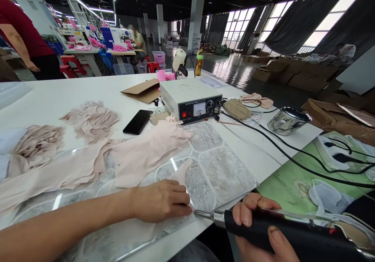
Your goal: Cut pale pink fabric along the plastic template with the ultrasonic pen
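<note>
My right hand [258, 227] is wrapped round a black handheld ultrasonic welding tool [281, 230] with a slim metal tip. The tip points left and lies right beside the fingertips of my left hand [164, 201]. Those fingers are curled and pressed down on a small beige fabric piece [182, 173], whose narrow end shows above the knuckles; the rest of it is hidden under the hand. Beneath is a clear, stone-patterned mat [225, 172]. Larger layered beige fabric pieces [146, 148] lie just beyond my left hand and forearm.
Heaped beige fabric [90, 121] lies at the left. A black phone [137, 122] sits near a control box [190, 99] with a dial. Its black cable [281, 148] runs across the right side. A lidded glass jar [288, 120] stands near the right edge. A person in red [26, 35] stands far left.
</note>
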Tool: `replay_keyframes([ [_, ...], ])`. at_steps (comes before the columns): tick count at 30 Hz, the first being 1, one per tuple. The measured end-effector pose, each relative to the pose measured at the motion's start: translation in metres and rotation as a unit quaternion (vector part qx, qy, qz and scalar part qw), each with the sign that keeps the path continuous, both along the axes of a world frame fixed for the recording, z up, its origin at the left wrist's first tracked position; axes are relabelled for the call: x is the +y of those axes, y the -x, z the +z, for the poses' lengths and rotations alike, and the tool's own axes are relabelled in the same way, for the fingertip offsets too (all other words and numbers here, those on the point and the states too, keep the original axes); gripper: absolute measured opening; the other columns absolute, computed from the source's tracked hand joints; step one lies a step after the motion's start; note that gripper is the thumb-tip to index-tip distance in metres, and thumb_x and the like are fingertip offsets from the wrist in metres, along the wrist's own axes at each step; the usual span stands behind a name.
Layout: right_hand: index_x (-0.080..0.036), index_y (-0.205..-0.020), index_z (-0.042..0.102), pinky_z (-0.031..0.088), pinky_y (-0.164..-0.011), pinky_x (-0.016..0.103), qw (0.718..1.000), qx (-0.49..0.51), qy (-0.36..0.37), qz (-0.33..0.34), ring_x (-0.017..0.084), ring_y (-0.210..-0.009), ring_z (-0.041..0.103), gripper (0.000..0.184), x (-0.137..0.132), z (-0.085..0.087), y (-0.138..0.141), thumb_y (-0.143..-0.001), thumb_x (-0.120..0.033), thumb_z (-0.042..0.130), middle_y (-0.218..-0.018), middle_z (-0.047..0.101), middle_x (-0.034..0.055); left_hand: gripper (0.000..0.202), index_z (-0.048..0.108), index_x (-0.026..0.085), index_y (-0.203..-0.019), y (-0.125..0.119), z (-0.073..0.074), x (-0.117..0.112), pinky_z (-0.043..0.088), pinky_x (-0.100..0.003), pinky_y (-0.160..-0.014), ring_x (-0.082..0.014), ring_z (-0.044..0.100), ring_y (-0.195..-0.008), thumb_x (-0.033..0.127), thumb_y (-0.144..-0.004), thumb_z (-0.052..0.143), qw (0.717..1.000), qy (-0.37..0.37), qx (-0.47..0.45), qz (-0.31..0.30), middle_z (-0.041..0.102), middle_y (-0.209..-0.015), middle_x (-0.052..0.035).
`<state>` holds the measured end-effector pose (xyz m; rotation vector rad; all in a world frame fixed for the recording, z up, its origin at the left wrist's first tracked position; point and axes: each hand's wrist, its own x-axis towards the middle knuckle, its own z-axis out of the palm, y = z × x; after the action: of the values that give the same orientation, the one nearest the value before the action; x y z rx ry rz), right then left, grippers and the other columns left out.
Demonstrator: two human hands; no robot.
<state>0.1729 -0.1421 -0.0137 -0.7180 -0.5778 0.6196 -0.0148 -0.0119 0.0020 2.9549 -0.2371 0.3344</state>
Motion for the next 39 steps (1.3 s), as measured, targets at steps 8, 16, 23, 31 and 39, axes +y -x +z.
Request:
replay_keyframes([
  [8, -0.022, -0.083, 0.059, 0.042, -0.045, 0.026, 0.999, 0.001, 0.04, -0.005, 0.01, -0.052, 0.045, 0.019, -0.005, 0.004, 0.001, -0.073, -0.038, 0.063, -0.073, 0.047, -0.0021, 0.014, 0.065, 0.007, -0.097, 0.001, -0.004, -0.003, 0.038, -0.03, -0.059, -0.0158, 0.052, -0.07, 0.008, -0.097, 0.051, 0.996, -0.051, -0.07, -0.006, 0.062, -0.078, -0.0047],
  [16, -0.023, -0.082, 0.059, 0.042, -0.045, 0.027, 0.998, -0.006, 0.063, -0.013, 0.01, -0.054, 0.044, 0.023, -0.007, 0.007, 0.0, -0.071, -0.041, 0.067, -0.073, 0.045, -0.0018, 0.013, 0.065, 0.009, -0.099, 0.002, -0.004, -0.004, 0.038, -0.031, -0.06, -0.0154, 0.051, -0.07, 0.011, -0.098, 0.052, 0.997, -0.062, -0.049, 0.0, 0.061, -0.077, -0.0038],
  [23, -0.023, -0.081, 0.059, 0.041, -0.043, 0.025, 0.997, -0.032, 0.061, -0.018, 0.01, -0.052, 0.044, 0.024, -0.008, 0.01, -0.004, -0.071, -0.043, 0.068, -0.07, 0.045, -0.0015, 0.011, 0.065, 0.011, -0.098, 0.001, -0.004, -0.003, 0.037, -0.03, -0.06, -0.0154, 0.05, -0.069, 0.011, -0.097, 0.054, 0.997, -0.055, -0.058, 0.003, 0.059, -0.075, -0.003],
  [31, -0.024, -0.079, 0.058, 0.04, -0.042, 0.028, 0.996, -0.029, 0.082, -0.017, 0.011, -0.051, 0.041, 0.022, -0.008, 0.012, -0.004, -0.071, -0.042, 0.067, -0.07, 0.044, -0.0024, 0.012, 0.064, 0.014, -0.102, 0.003, -0.004, -0.001, 0.039, -0.03, -0.064, -0.0162, 0.053, -0.072, 0.012, -0.097, 0.053, 0.999, -0.03, -0.032, -0.002, 0.061, -0.082, -0.0048],
  [39, -0.024, -0.079, 0.059, 0.04, -0.043, 0.028, 0.996, -0.002, 0.085, -0.021, 0.011, -0.051, 0.041, 0.021, -0.009, 0.01, -0.003, -0.069, -0.041, 0.066, -0.071, 0.044, -0.0024, 0.02, 0.064, 0.013, -0.105, 0.002, -0.005, -0.002, 0.041, -0.03, -0.067, -0.0164, 0.053, -0.073, 0.011, -0.1, 0.045, 0.999, -0.02, -0.023, 0.011, 0.063, -0.086, -0.0062],
])
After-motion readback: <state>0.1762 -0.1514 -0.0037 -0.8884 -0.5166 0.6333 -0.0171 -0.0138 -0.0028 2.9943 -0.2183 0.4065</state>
